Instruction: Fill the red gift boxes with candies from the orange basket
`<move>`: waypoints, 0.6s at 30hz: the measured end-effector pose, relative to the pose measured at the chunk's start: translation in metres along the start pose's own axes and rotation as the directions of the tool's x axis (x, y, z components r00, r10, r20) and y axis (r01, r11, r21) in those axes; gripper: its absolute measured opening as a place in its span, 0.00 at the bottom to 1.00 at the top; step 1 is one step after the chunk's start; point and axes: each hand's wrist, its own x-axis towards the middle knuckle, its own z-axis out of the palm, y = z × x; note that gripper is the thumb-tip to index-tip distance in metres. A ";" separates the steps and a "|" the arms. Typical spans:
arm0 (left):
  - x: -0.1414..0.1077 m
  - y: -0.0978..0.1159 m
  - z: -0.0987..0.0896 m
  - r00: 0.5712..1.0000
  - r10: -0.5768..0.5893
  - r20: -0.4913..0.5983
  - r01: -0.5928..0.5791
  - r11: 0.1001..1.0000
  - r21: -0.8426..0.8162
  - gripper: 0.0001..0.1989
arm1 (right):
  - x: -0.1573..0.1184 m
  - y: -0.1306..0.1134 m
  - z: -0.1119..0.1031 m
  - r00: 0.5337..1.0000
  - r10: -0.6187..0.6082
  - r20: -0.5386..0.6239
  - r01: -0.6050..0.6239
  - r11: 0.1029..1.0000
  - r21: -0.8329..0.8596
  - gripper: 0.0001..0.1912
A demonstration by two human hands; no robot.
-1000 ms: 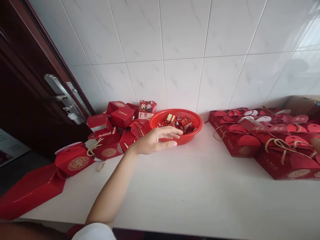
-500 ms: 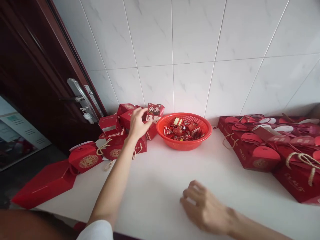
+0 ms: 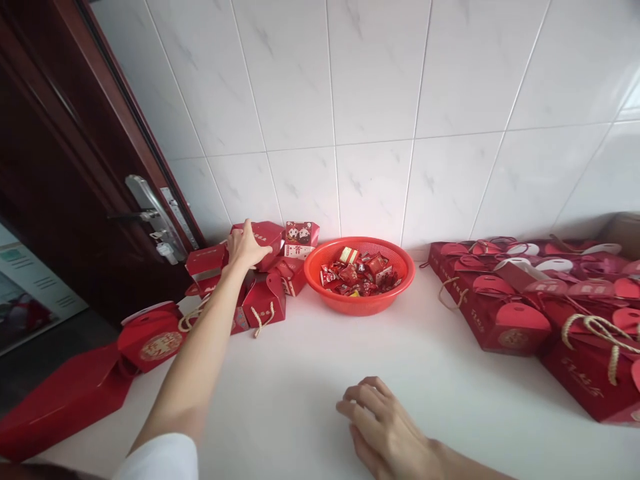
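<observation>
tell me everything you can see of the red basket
The red basket is rounded, apparently plastic, with a broad rim and finely perforated inner sides. It sits upright on the white table near the tiled wall, holding a heap of mostly red wrapped pieces. Neither the left hand nor the right hand touches it.

I watch through one head-worn camera, close above the white worktop (image 3: 295, 393) at its near edge, facing forward and down toward the far edge (marble-patterned wall tiles (image 3: 375, 80) fill much above it).
</observation>
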 end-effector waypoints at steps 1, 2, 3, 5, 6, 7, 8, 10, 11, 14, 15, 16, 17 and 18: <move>-0.006 0.007 -0.004 1.000 0.000 -0.025 -0.003 0.992 -0.123 0.54 | -0.001 0.003 0.002 0.998 0.066 0.008 -0.067 0.997 0.039 0.23; -0.013 0.015 -0.008 0.999 0.026 -0.026 -0.033 0.960 -0.278 0.54 | -0.001 0.006 0.004 0.989 0.144 0.021 -0.145 0.985 0.091 0.23; -0.022 0.023 -0.010 0.997 0.078 0.003 -0.069 0.893 -0.445 0.53 | 0.000 0.010 0.005 0.973 0.228 0.033 -0.231 0.962 0.148 0.21; -0.043 0.038 -0.011 0.964 0.240 0.115 -0.091 0.703 -0.705 0.50 | 0.003 0.017 0.006 0.919 0.392 0.036 -0.387 0.886 0.256 0.17; -0.054 0.044 -0.008 0.930 0.322 0.179 -0.063 0.618 -0.784 0.50 | 0.005 0.021 0.004 0.887 0.460 0.022 -0.445 0.842 0.304 0.14; -0.065 0.049 -0.003 0.887 0.392 0.245 -0.014 0.553 -0.833 0.51 | 0.008 0.025 0.000 0.854 0.521 0.001 -0.488 0.800 0.348 0.13; -0.076 0.053 0.003 0.834 0.458 0.308 0.043 0.503 -0.863 0.53 | 0.011 0.029 -0.005 0.818 0.575 -0.025 -0.523 0.760 0.386 0.14; -0.094 0.056 0.019 0.709 0.575 0.409 0.155 0.439 -0.885 0.56 | 0.020 0.038 -0.023 0.754 0.650 -0.097 -0.543 0.699 0.465 0.17; -0.102 0.056 0.027 0.645 0.622 0.444 0.203 0.420 -0.885 0.56 | 0.024 0.042 -0.034 0.728 0.670 -0.146 -0.527 0.683 0.507 0.18; -0.118 0.056 0.050 0.479 0.732 0.484 0.303 0.380 -0.874 0.54 | 0.037 0.052 -0.076 0.653 0.679 -0.336 -0.410 0.690 0.597 0.19; -0.122 0.057 0.056 0.438 0.758 0.484 0.320 0.372 -0.871 0.53 | 0.042 0.053 -0.091 0.651 0.673 -0.351 -0.390 0.694 0.606 0.19; -0.125 0.057 0.060 0.402 0.777 0.485 0.329 0.371 -0.868 0.53 | 0.047 0.052 -0.105 0.679 0.660 -0.321 -0.394 0.697 0.599 0.18; -0.127 0.058 0.063 0.373 0.788 0.490 0.334 0.379 -0.863 0.53 | 0.052 0.051 -0.118 0.731 0.638 -0.242 -0.420 0.700 0.578 0.18; -0.129 0.059 0.065 0.353 0.792 0.498 0.333 0.391 -0.858 0.53 | 0.057 0.049 -0.129 0.784 0.605 -0.139 -0.453 0.711 0.538 0.17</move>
